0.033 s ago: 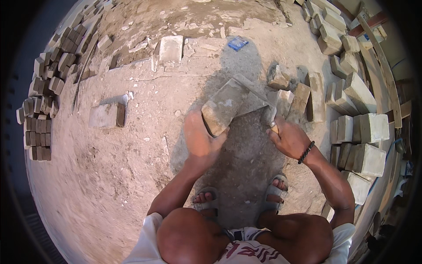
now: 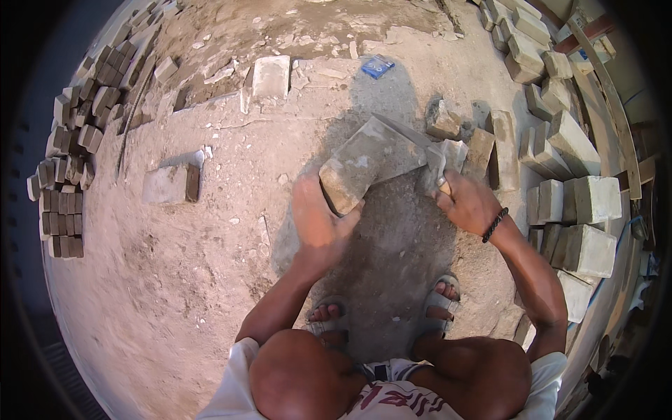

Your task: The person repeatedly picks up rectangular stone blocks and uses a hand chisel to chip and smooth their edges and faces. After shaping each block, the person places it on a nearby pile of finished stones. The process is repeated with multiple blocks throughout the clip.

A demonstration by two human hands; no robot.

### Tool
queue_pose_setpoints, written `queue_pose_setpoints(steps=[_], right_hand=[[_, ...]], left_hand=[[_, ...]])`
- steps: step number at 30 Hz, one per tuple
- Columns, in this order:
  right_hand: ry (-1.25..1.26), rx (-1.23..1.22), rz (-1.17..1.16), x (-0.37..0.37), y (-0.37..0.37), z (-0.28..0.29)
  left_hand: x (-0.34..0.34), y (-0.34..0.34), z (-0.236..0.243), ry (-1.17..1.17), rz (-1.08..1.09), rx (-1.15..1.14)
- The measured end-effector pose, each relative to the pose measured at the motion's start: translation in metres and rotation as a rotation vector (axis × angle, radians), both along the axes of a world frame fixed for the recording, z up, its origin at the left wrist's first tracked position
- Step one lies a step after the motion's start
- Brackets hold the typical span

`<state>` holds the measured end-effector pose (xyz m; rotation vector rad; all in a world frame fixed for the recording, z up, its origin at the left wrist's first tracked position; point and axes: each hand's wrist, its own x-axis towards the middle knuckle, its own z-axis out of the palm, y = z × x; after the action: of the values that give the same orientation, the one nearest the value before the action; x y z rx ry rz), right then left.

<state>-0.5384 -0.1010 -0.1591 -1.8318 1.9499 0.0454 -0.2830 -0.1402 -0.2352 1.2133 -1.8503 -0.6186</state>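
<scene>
Head view: left hand [image 2: 318,217] gripped the block [image 2: 357,159] by its near end ahead of the feet [image 2: 441,297], probably steadying it against the trowel [image 2: 435,162], whose handle the right hand [image 2: 469,204] clasped.

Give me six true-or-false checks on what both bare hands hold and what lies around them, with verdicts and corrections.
1. The left hand grips a grey rectangular concrete block. True.
2. The right hand has a black, braided-looking bracelet at its wrist. True.
3. The right hand is empty. False: it holds a grey, flat-bladed metal trowel.
4. A flat blue packet lies beyond the held block. True.
5. The person is barefoot. False: pale open-toed sandals are worn.
6. Piles stand on the left side only. False: small grey rectangular blocks are piled at the left, and larger pale-faced rectangular blocks at the right.
</scene>
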Motion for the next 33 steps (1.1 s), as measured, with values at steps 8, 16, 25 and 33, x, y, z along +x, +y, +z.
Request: queue_pose_setpoints(steps=[8, 16, 25, 33], right_hand=[[-0.054, 0.022, 0.039, 0.020, 0.012, -0.041], [-0.290, -0.207, 0.026, 0.042, 0.022, -0.025], [-0.091, -0.189, -0.180, 0.008, 0.003, -0.025], [-0.606, -0.298, -0.126, 0.017, 0.020, -0.001]], left_hand=[[0.011, 0.012, -0.020, 0.038, 0.039, 0.188], [0.054, 0.023, -0.080, 0.203, 0.123, 0.398], [0.055, 0.018, -0.084, 0.016, 0.082, 0.068], [0.085, 0.013, -0.106, -0.150, 0.019, 0.156]])
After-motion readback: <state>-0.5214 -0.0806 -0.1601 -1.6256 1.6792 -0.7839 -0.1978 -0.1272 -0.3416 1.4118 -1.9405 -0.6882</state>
